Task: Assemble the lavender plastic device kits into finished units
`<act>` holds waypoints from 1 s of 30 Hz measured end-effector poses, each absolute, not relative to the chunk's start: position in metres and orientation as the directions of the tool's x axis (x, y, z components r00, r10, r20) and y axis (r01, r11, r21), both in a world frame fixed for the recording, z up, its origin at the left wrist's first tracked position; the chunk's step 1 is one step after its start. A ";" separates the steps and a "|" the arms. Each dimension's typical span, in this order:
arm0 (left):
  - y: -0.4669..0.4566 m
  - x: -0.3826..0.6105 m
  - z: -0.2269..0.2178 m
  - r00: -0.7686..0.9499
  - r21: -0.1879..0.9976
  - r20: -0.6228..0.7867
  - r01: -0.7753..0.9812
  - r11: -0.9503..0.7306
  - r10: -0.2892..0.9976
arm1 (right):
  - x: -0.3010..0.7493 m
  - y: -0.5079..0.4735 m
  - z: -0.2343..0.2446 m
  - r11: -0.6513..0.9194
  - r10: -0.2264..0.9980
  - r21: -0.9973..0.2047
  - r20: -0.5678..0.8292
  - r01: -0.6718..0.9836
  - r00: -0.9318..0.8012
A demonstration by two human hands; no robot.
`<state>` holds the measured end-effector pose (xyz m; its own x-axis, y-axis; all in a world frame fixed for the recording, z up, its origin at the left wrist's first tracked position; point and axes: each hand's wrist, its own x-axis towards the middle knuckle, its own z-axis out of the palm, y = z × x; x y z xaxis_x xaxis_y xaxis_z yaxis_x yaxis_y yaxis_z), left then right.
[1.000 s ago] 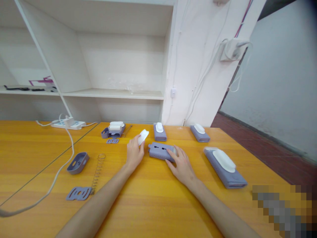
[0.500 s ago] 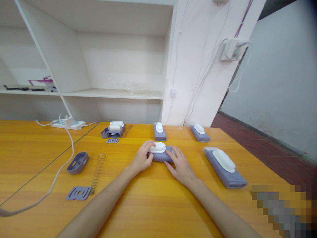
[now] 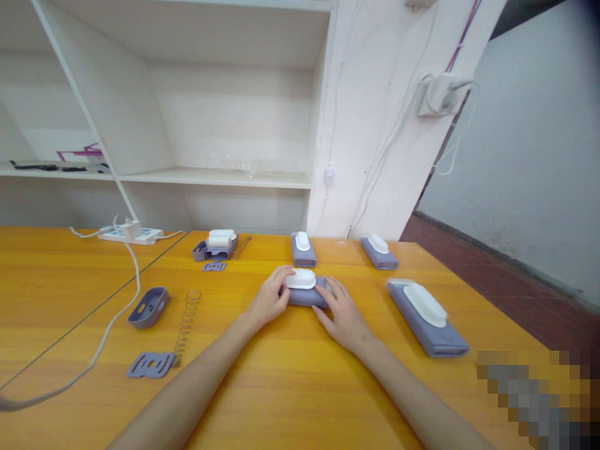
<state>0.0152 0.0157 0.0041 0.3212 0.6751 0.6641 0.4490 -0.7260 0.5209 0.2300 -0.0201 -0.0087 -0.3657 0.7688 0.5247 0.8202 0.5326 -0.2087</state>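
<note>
A purple-grey case lies crosswise on the wooden table, with a white oval piece on its top. The white piece looks knobbly or bristly on its upper side, though it is small in view. My left hand grips the left end, its fingers curled over the white piece and its thumb at the front. Around the right end is my right hand, fingers over the top and thumb near the front edge. Parts of the case's ends are hidden under my fingers.
Similar cases with white tops stand behind, back right and right. At left are a hollow purple-grey cap, a slotted plate and a long spring. A white cable runs from a power strip.
The whole view has shifted very slightly. My hands keep the same hold on the case, and nothing else has visibly moved.
</note>
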 end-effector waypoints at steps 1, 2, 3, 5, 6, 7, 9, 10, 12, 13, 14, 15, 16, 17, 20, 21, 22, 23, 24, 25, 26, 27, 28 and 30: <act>0.016 0.015 0.004 0.325 0.519 0.664 0.449 -0.727 0.674 | 0.230 -0.020 -0.008 0.531 0.771 -0.213 0.524 0.820 -0.363; 0.016 0.015 0.004 0.327 0.517 0.663 0.450 -0.728 0.673 | 0.230 -0.021 -0.007 0.529 0.772 -0.218 0.524 0.820 -0.359; 0.016 0.015 0.004 0.328 0.516 0.662 0.452 -0.728 0.673 | 0.230 -0.021 -0.006 0.529 0.774 -0.225 0.524 0.818 -0.356; 0.016 0.015 0.004 0.331 0.515 0.659 0.456 -0.726 0.675 | 0.229 -0.022 -0.004 0.527 0.777 -0.234 0.522 0.817 -0.352; 0.016 0.015 0.004 0.334 0.515 0.656 0.457 -0.725 0.677 | 0.229 -0.022 -0.004 0.527 0.778 -0.232 0.519 0.818 -0.354; 0.015 0.015 0.004 0.336 0.516 0.654 0.457 -0.725 0.678 | 0.229 -0.022 -0.003 0.526 0.779 -0.226 0.514 0.820 -0.358; 0.015 0.015 0.004 0.342 0.518 0.649 0.455 -0.725 0.679 | 0.229 -0.022 -0.003 0.523 0.781 -0.210 0.506 0.826 -0.366; 0.016 0.014 0.004 0.343 0.520 0.648 0.454 -0.724 0.680 | 0.229 -0.022 -0.004 0.520 0.782 -0.203 0.504 0.829 -0.367; 0.017 0.014 0.004 0.337 0.530 0.643 0.452 -0.718 0.687 | 0.230 -0.021 -0.005 0.519 0.781 -0.199 0.504 0.831 -0.368; 0.017 0.014 0.003 0.332 0.537 0.641 0.450 -0.713 0.692 | 0.230 -0.021 -0.005 0.520 0.780 -0.198 0.507 0.830 -0.367; 0.018 0.014 0.003 0.328 0.544 0.638 0.448 -0.709 0.697 | 0.230 -0.021 -0.006 0.522 0.778 -0.199 0.510 0.829 -0.367; 0.019 0.013 0.003 0.325 0.550 0.637 0.445 -0.707 0.700 | 0.230 -0.021 -0.006 0.523 0.776 -0.199 0.513 0.828 -0.367; 0.019 0.014 0.002 0.324 0.554 0.636 0.441 -0.706 0.701 | 0.230 -0.021 -0.006 0.525 0.775 -0.200 0.514 0.827 -0.367; 0.020 0.014 0.002 0.324 0.556 0.635 0.439 -0.706 0.701 | 0.230 -0.021 -0.006 0.526 0.774 -0.200 0.514 0.827 -0.369; 0.020 0.015 0.001 0.313 0.555 0.639 0.444 -0.703 0.703 | 0.230 -0.022 -0.005 0.529 0.773 -0.198 0.513 0.826 -0.372; 0.021 0.016 0.001 0.300 0.556 0.642 0.450 -0.698 0.705 | 0.230 -0.022 -0.005 0.529 0.773 -0.196 0.513 0.826 -0.374; 0.021 0.017 0.001 0.286 0.558 0.645 0.457 -0.693 0.708 | 0.230 -0.022 -0.004 0.529 0.773 -0.193 0.512 0.827 -0.375; 0.021 0.017 0.000 0.271 0.559 0.649 0.464 -0.687 0.711 | 0.230 -0.022 -0.004 0.527 0.774 -0.190 0.509 0.828 -0.376; 0.021 0.018 0.000 0.259 0.560 0.652 0.469 -0.683 0.713 | 0.229 -0.022 -0.004 0.525 0.775 -0.186 0.507 0.831 -0.376; 0.021 0.018 0.000 0.250 0.560 0.655 0.473 -0.680 0.713 | 0.229 -0.022 -0.004 0.523 0.776 -0.182 0.507 0.833 -0.376; 0.021 0.019 0.000 0.245 0.560 0.657 0.475 -0.679 0.713 | 0.229 -0.022 -0.004 0.521 0.776 -0.179 0.508 0.835 -0.375; 0.021 0.019 0.000 0.241 0.560 0.658 0.477 -0.678 0.713 | 0.228 -0.023 -0.004 0.519 0.775 -0.178 0.510 0.836 -0.373; 0.021 0.019 0.000 0.239 0.559 0.660 0.477 -0.678 0.712 | 0.228 -0.023 -0.005 0.519 0.774 -0.178 0.513 0.836 -0.371; 0.020 0.019 0.000 0.245 0.557 0.662 0.471 -0.684 0.708 | 0.228 -0.023 -0.005 0.518 0.773 -0.186 0.519 0.835 -0.364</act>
<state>0.0186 0.0203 0.0000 0.2451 0.7080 0.6623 0.4709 -0.6841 0.5570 0.2279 -0.0229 -0.0046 -0.3636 0.7733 0.5193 0.8353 0.5175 -0.1857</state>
